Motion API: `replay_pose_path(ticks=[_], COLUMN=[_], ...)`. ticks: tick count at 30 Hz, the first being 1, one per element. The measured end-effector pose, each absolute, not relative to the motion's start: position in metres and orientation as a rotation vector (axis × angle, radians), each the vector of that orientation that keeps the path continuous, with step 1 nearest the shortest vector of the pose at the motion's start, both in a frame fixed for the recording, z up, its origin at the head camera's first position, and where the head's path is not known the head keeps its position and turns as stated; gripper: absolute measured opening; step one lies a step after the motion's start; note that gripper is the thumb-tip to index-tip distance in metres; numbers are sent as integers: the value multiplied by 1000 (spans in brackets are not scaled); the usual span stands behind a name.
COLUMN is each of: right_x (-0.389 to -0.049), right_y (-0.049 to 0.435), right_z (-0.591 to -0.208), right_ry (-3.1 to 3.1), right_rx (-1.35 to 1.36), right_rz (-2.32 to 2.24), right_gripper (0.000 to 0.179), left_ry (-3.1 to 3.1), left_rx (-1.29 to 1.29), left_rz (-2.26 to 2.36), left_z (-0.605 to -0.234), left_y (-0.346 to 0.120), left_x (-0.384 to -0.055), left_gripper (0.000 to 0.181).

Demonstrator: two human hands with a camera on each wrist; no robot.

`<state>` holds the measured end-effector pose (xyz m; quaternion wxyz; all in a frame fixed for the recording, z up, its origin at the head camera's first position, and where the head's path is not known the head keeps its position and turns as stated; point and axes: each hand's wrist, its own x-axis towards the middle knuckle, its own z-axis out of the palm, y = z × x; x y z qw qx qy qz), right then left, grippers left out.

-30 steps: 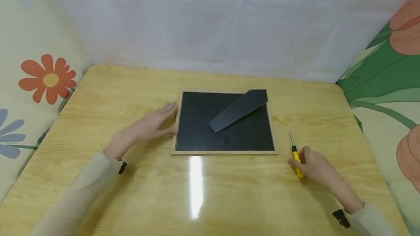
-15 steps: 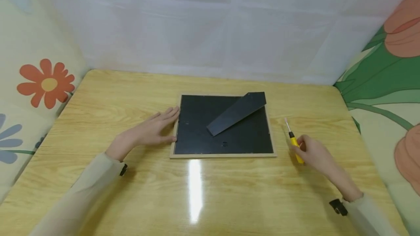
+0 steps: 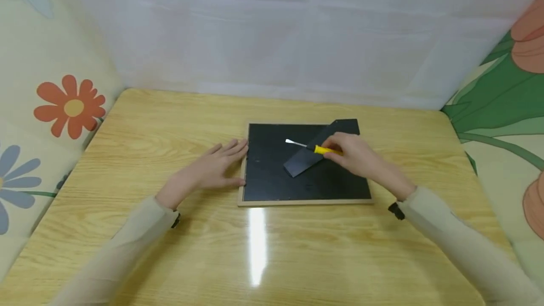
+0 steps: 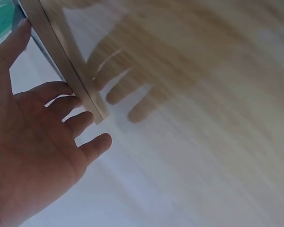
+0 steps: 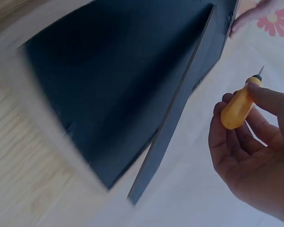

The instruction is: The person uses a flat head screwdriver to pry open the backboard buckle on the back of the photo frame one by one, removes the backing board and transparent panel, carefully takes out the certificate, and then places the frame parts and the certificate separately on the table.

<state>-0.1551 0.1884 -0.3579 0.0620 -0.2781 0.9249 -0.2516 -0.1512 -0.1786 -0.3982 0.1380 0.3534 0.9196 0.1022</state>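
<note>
A picture frame [image 3: 267, 178] lies back side up on the table, with a black backing board and a thin light-wood border. Its black easel stand [image 3: 301, 160] runs diagonally across the back. My left hand [image 3: 214, 166] rests at the frame's left edge, fingers spread and thumb against the border; the left wrist view shows the fingertips right at the wooden edge [image 4: 68, 61]. My right hand [image 3: 354, 155] is over the frame's right half and pinches a yellow-handled screwdriver [image 5: 239, 109]. The screwdriver's flat metal tip points left over the backing.
The frame lies on a glossy wood-grain table [image 3: 191, 249] with a bright light reflection in front of it. A white cloth [image 3: 272, 37] hangs behind. Flower-patterned panels [image 3: 70, 107] stand at both sides.
My right hand has carried the screwdriver from the table right of the frame to over its back, and the tip has swung round to point left. The left hand stays at the left edge.
</note>
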Motion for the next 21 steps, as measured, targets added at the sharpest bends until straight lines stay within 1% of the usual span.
replay_pose_path(ticks=[4,8,14,21], right_x=[-166,-176,-180,-182], right_y=[165,149,127,111], right_z=[-368,-376,-381,-383], right_ry=[2708,2636,2619,2622], right_rx=[-931,-1004,-1030,-1038], right_rz=[-774,-689,-616,-559], right_gripper=[16,17,18,21], left_ry=[2653,2613,2561,2531], left_rx=[1065,1081,1035,1009], left_rz=[328,381,386,398], left_z=[-398,-398,-396,-394], left_y=[-171,-166,-165,-169], left_x=[-154,-158,-163,-161], left_gripper=[91,93,103,106])
